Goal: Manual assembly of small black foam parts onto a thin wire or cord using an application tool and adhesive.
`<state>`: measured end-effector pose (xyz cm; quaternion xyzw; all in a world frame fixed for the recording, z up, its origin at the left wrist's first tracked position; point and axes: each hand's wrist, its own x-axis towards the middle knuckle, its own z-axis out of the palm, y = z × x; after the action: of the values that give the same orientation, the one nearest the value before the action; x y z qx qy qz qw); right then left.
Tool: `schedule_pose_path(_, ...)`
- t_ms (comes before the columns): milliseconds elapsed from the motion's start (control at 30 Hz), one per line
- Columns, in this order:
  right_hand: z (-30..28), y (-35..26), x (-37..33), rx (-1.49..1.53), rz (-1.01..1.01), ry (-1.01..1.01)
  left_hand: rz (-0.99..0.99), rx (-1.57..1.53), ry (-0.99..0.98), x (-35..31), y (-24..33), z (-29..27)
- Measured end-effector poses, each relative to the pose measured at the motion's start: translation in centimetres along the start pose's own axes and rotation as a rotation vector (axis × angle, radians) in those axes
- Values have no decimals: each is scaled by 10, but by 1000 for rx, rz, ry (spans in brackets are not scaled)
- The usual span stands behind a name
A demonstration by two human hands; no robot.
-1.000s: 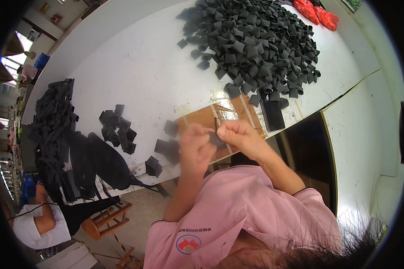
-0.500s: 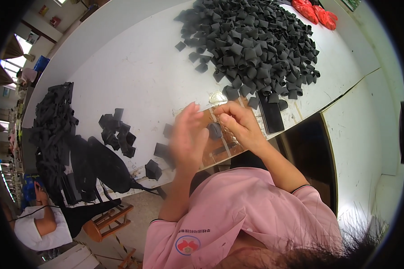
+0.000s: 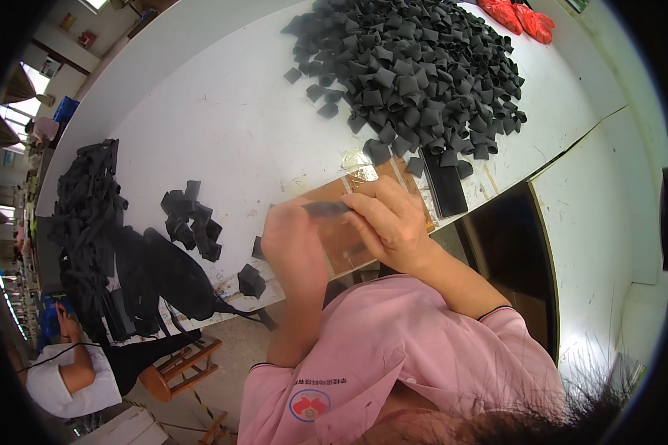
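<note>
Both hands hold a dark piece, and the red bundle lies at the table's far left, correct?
Nearly: the head view shows the red bundle at the far right of the table; left hand and right hand do hold the dark piece.

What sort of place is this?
Probably a factory or workshop floor: a large heap of small dark pieces lies on a long white worktable, and another person in white is nearby.
</note>
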<state>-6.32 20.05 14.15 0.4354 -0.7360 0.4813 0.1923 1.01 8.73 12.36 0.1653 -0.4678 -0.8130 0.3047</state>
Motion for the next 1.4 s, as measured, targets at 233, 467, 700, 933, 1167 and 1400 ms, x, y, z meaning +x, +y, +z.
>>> schedule_pose_path(233,11,17,-17,91,21,-34,-15,85,-5,-4,-11,-15)
schedule_pose_path(467,11,11,-15,122,112,-35,179,96,-74,-2,-6,-5)
schedule_pose_path(700,-5,20,3,428,265,-302,461,693,-345,12,12,5)
schedule_pose_path(933,0,21,-2,396,207,-298,524,716,-347,12,-3,-8)
schedule_pose_path(1167,2,17,-2,150,111,-231,401,490,-346,16,-14,-12)
schedule_pose_path(1400,-3,0,4,-239,-115,-285,454,521,-309,12,-14,-9)
